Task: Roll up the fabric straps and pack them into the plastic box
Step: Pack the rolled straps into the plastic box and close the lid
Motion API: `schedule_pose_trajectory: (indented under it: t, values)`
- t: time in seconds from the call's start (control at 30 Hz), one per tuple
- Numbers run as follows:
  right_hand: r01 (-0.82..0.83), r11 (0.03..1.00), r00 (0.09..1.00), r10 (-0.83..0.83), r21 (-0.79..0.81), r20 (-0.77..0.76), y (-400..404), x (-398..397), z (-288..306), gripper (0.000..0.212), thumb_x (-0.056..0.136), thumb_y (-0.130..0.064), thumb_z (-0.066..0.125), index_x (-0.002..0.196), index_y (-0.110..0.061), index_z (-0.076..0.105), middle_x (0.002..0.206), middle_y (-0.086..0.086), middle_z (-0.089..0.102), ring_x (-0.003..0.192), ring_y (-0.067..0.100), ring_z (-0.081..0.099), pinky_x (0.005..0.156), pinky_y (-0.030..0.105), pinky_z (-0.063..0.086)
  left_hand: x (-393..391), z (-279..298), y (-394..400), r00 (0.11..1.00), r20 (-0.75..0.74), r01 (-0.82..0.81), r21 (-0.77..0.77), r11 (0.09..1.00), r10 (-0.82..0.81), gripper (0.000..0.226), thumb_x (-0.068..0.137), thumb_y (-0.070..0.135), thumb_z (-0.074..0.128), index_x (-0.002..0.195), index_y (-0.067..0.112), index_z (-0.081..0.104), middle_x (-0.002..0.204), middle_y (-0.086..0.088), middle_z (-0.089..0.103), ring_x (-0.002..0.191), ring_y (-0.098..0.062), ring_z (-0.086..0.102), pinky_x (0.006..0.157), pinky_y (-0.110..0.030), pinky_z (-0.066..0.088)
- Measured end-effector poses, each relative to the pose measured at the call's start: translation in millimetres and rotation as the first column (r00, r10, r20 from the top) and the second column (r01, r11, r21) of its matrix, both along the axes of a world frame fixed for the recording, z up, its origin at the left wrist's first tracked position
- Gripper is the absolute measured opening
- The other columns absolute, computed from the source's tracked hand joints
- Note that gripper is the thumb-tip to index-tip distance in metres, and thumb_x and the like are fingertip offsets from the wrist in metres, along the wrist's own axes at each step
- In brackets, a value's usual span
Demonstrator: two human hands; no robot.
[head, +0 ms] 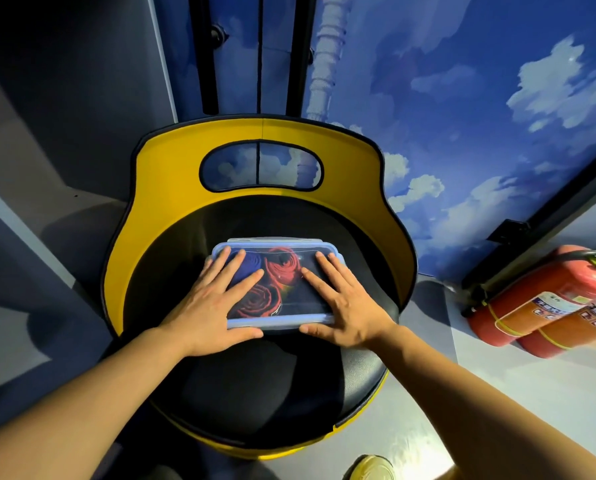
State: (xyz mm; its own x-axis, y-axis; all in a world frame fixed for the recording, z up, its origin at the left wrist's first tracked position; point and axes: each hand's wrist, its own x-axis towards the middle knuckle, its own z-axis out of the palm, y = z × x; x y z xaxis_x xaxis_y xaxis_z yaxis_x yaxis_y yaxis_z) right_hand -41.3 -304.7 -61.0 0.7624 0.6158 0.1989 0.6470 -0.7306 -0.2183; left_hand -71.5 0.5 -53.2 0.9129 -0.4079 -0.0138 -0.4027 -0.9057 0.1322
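We reach both bare forearms forward and down over the black seat of a yellow chair (171, 174). Our left hand (208, 306) lies flat, palm down, on the left part of the lid (300, 303) of the plastic box (282, 323), fingers straight and spread apart, thumb stretched along the near edge. Our right hand (345, 306) lies flat on the right part, fingers straight and slightly apart, thumb along the same near edge. Between the two sets of fingers, under the clear lid, we see rolled straps: a red roll (284, 268), another red roll (260, 301) nearer our left thumb, and a blue roll (246, 268) partly under our left fingers. Right of our right hand, well apart, lie fire extinguishers (539, 303).
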Motion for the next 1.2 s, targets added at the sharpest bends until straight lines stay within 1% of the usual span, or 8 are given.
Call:
schedule_pose_trajectory:
  t: [0.27,0.43,0.53,0.63,0.8,0.93,1.07,1.2]
  values:
    - [0.030,0.996,0.998,-0.025,-0.082,0.055,-0.5,-1.1,-10.4,0.097,0.087,-0.077,0.049,0.159,-0.016,0.024,0.165,0.021,0.011,0.154,0.040,0.004,0.123,0.055,0.017,2.7,-12.3,2.2,0.994,0.097,0.042,0.045,0.998,-0.046,0.100,0.081,0.086,0.028,0.160,0.032,0.001,0.167,-0.005,-0.019,0.150,-0.026,-0.028,0.124,-0.055,0.001]
    - [0.155,0.988,0.982,-0.152,0.014,-0.114,5.3,-9.7,0.8,0.089,0.089,-0.080,0.033,0.160,-0.029,0.017,0.168,0.001,-0.002,0.154,0.020,-0.014,0.125,0.033,-0.005,-4.0,-5.6,-8.9,0.990,0.001,-0.139,-0.276,0.951,0.144,0.100,0.080,0.085,0.030,0.159,0.028,0.007,0.167,0.009,-0.011,0.150,-0.011,-0.027,0.126,-0.042,-0.001]
    - [0.423,0.884,0.859,-0.322,0.197,-0.398,23.8,-10.8,3.2,0.076,0.101,-0.060,0.032,0.161,-0.018,0.012,0.166,-0.006,-0.010,0.153,0.013,-0.018,0.122,0.025,-0.011,-2.0,1.8,-25.4,0.900,-0.210,-0.435,-0.486,0.758,0.381,0.088,0.092,0.077,0.016,0.159,0.025,-0.006,0.165,0.011,-0.019,0.148,-0.004,-0.026,0.124,-0.032,-0.008]
    - [0.593,0.761,0.757,-0.415,0.264,-0.505,34.1,-5.4,2.6,0.066,0.107,-0.041,0.032,0.160,-0.010,0.006,0.168,0.000,-0.004,0.154,0.013,-0.005,0.118,0.016,-0.006,6.3,7.4,-37.9,0.713,-0.461,-0.693,-0.576,0.434,0.528,0.066,0.106,0.050,0.024,0.161,0.023,-0.001,0.169,0.001,-0.002,0.155,-0.017,0.002,0.125,-0.036,0.006]
    - [0.742,0.588,0.630,-0.449,0.322,-0.633,38.1,-0.1,7.1,0.055,0.109,-0.035,0.030,0.159,-0.017,0.021,0.163,0.002,0.029,0.149,0.022,0.030,0.119,0.028,0.021,12.5,-1.7,-36.5,0.566,-0.636,-0.781,-0.617,0.095,0.524,0.053,0.107,0.047,0.027,0.157,0.029,0.027,0.160,-0.005,0.036,0.143,-0.029,0.040,0.116,-0.046,0.034]
    - [0.780,0.497,0.605,-0.445,0.380,-0.661,41.2,6.1,5.3,0.043,0.109,-0.032,0.029,0.146,-0.022,0.047,0.140,0.003,0.059,0.128,0.027,0.054,0.107,0.034,0.040,19.6,-6.8,-33.9,0.530,-0.686,-0.782,-0.623,-0.025,0.498,0.048,0.107,0.046,0.031,0.151,0.032,0.040,0.153,-0.003,0.046,0.135,-0.029,0.049,0.111,-0.048,0.042]
    - [0.807,0.439,0.571,-0.403,0.396,-0.715,42.1,12.7,2.5,0.040,0.107,-0.034,0.031,0.134,-0.028,0.059,0.127,-0.002,0.066,0.118,0.022,0.060,0.107,0.043,0.045,22.4,-4.6,-33.9,0.518,-0.762,-0.782,-0.606,-0.144,0.388,0.043,0.108,0.041,0.034,0.146,0.026,0.048,0.144,-0.003,0.054,0.129,-0.027,0.054,0.107,-0.045,0.045]
    - [0.830,0.373,0.540,-0.352,0.415,-0.764,41.1,14.8,1.4,0.040,0.100,-0.038,0.032,0.119,-0.031,0.066,0.116,-0.006,0.070,0.111,0.017,0.063,0.104,0.045,0.049,23.3,-4.3,-28.4,0.513,-0.779,-0.808,-0.580,-0.102,0.361,0.044,0.107,0.044,0.033,0.145,0.029,0.049,0.144,-0.002,0.055,0.129,-0.025,0.053,0.110,-0.048,0.042]
